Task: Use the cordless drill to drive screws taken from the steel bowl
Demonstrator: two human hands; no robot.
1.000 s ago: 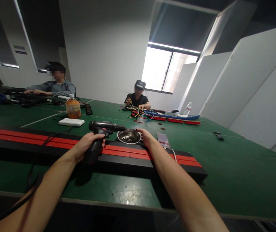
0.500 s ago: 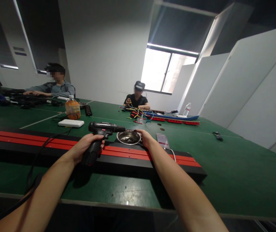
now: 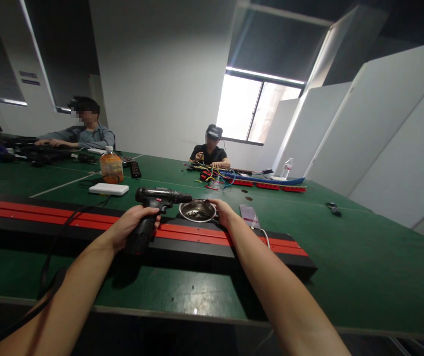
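Observation:
My left hand (image 3: 133,222) is wrapped round the grip of a black cordless drill (image 3: 158,197), held level with its chuck pointing right. A thin bit reaches from the chuck over the far rim of a small metal bowl (image 3: 182,215). Small dark pieces, too small to name, lie in the bowl. At the bit's tip, the fingers of my right hand (image 3: 223,211) are pinched together beside the bowl; what they hold is hidden. Below both hands runs a long black housing with red strips (image 3: 197,234).
A phone (image 3: 249,216) with a white cable lies right of the bowl. Further back are a white power bank (image 3: 108,189), an orange drink bottle (image 3: 111,165) and coloured wires (image 3: 219,178). Two people sit across the green table (image 3: 375,267). A dark cable crosses the housing at left.

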